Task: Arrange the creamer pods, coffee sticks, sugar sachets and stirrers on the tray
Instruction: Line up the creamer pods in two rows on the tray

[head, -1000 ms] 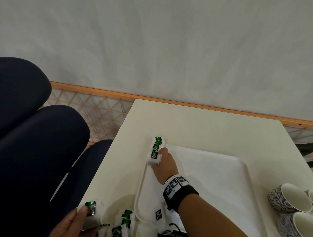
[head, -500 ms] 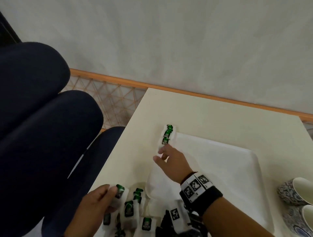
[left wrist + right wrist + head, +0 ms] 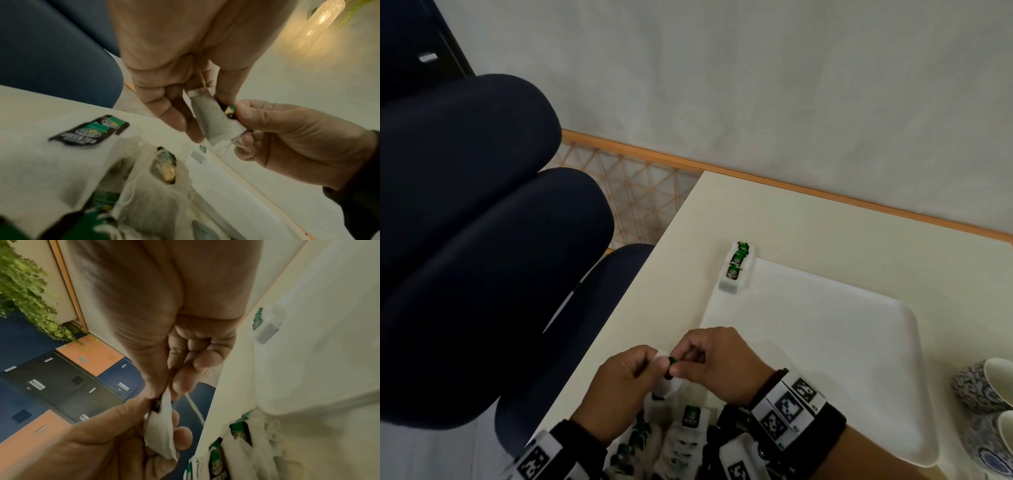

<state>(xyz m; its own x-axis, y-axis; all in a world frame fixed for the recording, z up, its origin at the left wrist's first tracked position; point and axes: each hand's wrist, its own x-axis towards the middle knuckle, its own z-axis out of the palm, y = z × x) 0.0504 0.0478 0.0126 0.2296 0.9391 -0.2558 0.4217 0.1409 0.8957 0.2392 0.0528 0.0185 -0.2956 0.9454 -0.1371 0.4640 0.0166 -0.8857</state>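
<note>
Both hands meet over the table's near left edge, by the white tray point(image 3: 825, 342). Between them hangs one white sachet point(image 3: 213, 120) with a green-black tag. My left hand point(image 3: 657, 366) holds the sachet's body between thumb and fingers. My right hand point(image 3: 681, 363) pinches its tagged end with thumb and forefinger; the right wrist view shows this sachet point(image 3: 162, 426) below that pinch. A short row of sachets point(image 3: 736, 270) lies at the tray's far left corner. A loose pile of the same sachets point(image 3: 681, 435) lies under my wrists.
Dark blue chairs point(image 3: 482, 240) stand close along the table's left edge. Patterned cups point(image 3: 983, 387) sit at the right, beyond the tray. A wall runs behind the table's far edge.
My right hand has drawn back from the row at the tray's far corner to the near edge. My left hand has lifted a sachet, and both hands now hold it.
</note>
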